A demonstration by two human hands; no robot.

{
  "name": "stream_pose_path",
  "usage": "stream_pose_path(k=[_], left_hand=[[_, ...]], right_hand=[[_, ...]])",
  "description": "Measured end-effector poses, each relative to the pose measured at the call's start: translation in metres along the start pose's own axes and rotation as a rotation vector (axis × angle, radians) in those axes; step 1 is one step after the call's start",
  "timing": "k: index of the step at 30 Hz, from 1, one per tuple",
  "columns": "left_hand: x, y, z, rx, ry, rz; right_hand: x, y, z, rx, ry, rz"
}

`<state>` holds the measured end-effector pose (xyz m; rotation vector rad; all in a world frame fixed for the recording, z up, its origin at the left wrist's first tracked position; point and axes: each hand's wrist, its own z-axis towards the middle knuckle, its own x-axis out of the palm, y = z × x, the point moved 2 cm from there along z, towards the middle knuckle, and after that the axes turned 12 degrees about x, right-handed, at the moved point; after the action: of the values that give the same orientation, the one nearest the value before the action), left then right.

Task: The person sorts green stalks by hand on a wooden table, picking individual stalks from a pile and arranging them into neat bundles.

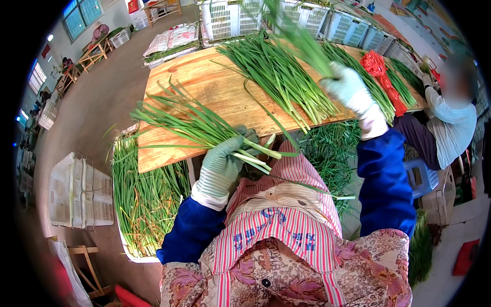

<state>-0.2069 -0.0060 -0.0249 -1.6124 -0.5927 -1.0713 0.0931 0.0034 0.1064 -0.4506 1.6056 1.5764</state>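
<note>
In a striped knit glove, my left hand (226,157) is closed around a small bunch of garlic chives (188,126), its pale stem ends pointing right over the near edge of a wooden board (180,80). My right hand (347,86), gloved alike, grips the stem end of another bunch of chives (307,44). That bunch is blurred and points up and away. Between the hands, a larger pile of chives (284,80) lies on the board with its stems towards me. One loose leaf blade hangs across my striped apron (276,222).
A crate of chives (145,207) stands below the board at left, beside white plastic crates (80,192). Red ties (378,71) lie on more chives at right. A co-worker (452,119) sits beyond, near a blue stool (422,178). Cut leaves (326,153) lie below; crates (232,19) line the back.
</note>
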Motion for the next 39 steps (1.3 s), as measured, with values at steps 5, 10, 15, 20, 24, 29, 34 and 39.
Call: stream_pose_path(k=[5, 10, 15, 20, 24, 29, 34, 39], left_hand=[[-0.006, 0.012, 0.005, 0.029, 0.013, 0.133], [-0.008, 0.015, 0.008, 0.040, 0.211, 0.255], [-0.019, 0.019, 0.004, -0.018, 0.225, -0.065], [-0.003, 0.024, -0.003, 0.024, -0.100, 0.109], [-0.015, 0.034, 0.011, -0.101, -0.063, 0.018], [-0.007, 0.037, 0.013, 0.017, 0.008, 0.124], [-0.012, 0.019, 0.021, 0.166, -0.021, 0.115], [-0.022, -0.003, 0.023, 0.194, -0.047, 0.067]], right_hand=[[0.062, 0.037, -0.056, -0.573, 0.014, 0.005], [0.114, 0.034, -0.091, -0.536, 0.256, -0.201], [0.120, -0.005, -0.087, -0.017, 0.365, 0.486], [0.114, 0.015, -0.104, 0.226, 0.607, 0.766], [0.121, 0.017, -0.094, 0.030, 0.571, 0.620], [0.126, 0.034, -0.087, 0.071, 0.464, 0.555], [0.115, 0.015, -0.080, 0.010, 0.226, 0.807], [0.050, -0.032, -0.100, 0.053, 0.195, 0.793]])
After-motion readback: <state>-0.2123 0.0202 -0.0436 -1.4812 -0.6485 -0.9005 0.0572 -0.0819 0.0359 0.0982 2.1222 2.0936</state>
